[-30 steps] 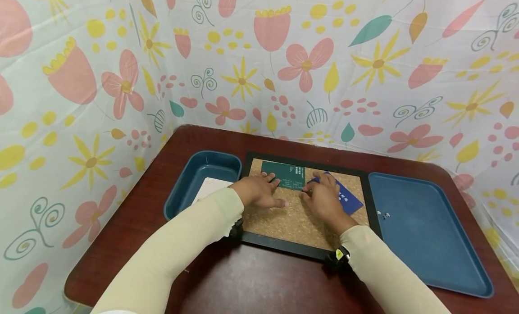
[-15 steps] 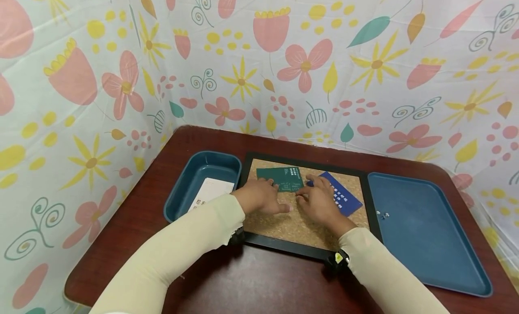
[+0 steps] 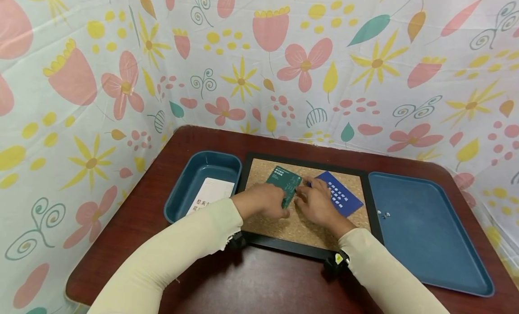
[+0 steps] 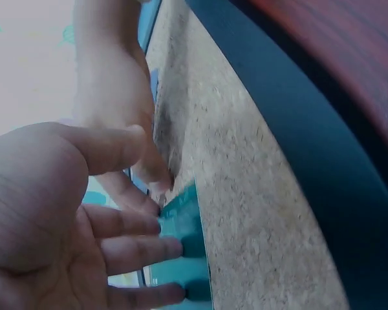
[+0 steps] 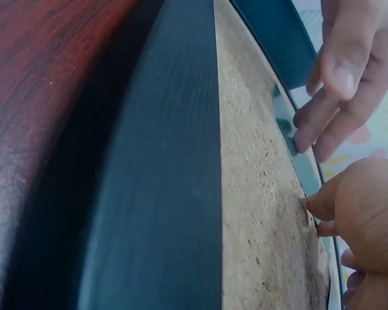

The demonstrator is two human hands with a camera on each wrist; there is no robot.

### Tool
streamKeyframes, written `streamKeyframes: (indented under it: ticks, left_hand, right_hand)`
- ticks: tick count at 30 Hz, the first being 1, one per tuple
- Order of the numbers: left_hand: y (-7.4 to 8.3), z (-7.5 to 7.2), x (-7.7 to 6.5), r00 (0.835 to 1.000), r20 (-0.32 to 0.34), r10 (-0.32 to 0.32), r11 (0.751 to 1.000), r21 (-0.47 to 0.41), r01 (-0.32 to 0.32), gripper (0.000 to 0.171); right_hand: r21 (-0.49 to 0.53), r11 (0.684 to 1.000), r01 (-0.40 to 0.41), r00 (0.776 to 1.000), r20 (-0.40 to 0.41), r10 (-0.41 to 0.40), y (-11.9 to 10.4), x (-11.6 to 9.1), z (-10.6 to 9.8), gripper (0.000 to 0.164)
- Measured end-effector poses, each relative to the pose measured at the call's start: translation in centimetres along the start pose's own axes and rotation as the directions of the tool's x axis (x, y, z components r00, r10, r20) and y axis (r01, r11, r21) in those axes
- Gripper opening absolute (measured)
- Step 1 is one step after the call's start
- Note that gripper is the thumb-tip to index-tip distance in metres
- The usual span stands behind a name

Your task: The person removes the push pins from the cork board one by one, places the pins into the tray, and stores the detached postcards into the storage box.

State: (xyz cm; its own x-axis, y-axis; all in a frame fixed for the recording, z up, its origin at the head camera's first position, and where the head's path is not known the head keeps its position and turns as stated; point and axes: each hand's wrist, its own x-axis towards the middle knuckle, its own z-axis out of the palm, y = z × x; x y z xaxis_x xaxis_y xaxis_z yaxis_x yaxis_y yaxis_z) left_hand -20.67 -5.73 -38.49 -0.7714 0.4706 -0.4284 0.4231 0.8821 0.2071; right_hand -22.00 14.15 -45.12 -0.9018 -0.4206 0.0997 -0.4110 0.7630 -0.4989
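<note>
A green printed card (image 3: 286, 179) lies aslant on a cork board (image 3: 292, 228) with a black frame. My left hand (image 3: 263, 199) covers its lower left part; in the left wrist view its straight fingers (image 4: 142, 250) rest on the card, thumb apart. At the card's right corner, my right hand (image 3: 318, 202) pinches with thumb and fingertips. Thumb and forefinger meet at the card's edge in the right wrist view; I cannot tell whether a small pin sits between them. Right beside that hand lies a blue card (image 3: 344, 200) with white writing, partly hidden by it.
Left of the board stands a deep blue tray (image 3: 172, 199) with white printed cards (image 3: 212, 191) in it. A flat blue tray (image 3: 434, 233) lies to the right, with several tiny shiny pieces (image 3: 384, 214) near its left edge. A flower-patterned cloth hangs behind the table.
The green card has turned clockwise about its right corner, its other end swinging upward. My left hand has shifted slightly over it; my right fingertips have stayed at the corner, moving slightly left.
</note>
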Motion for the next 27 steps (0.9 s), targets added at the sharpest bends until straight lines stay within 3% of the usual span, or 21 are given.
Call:
streamKeyframes:
  ticks: [4,10,14,17,21,27]
  left_hand:
    - [0.17,0.17,-0.19,0.998,0.045,0.040,0.999,-0.022,-0.039,0.064]
    - [0.36,0.48,-0.49,0.998,0.044,0.047,0.998,-0.053,-0.045,0.062]
    - [0.71,0.61,-0.54,0.994,0.059,0.096,0.995,-0.036,-0.094,0.058]
    - [0.94,0.66,-0.51,0.988,0.071,0.135,0.991,-0.006,-0.135,0.055]
    - [0.93,0.48,-0.56,0.988,0.078,0.132,0.991,0.000,-0.133,0.056]
    - [0.54,0.14,-0.60,0.984,0.111,0.138,0.990,-0.018,-0.137,0.060]
  right_hand:
    - [-0.002,1.000,-0.018,1.000,-0.004,0.018,0.04,0.02,-0.03,0.034]
    - [-0.009,0.999,-0.041,0.998,-0.054,0.041,-0.50,0.08,-0.05,0.020]
    - [0.017,0.998,-0.066,0.996,-0.060,0.067,-0.86,0.07,0.07,0.022]
    - [0.073,0.992,-0.107,0.993,-0.040,0.110,-0.77,0.09,0.15,0.026]
    - [0.146,0.977,-0.152,0.988,-0.009,0.155,-0.56,0.07,0.10,0.032]
    - [0.293,0.945,-0.142,0.990,0.030,0.139,-0.89,-0.19,-0.40,0.041]
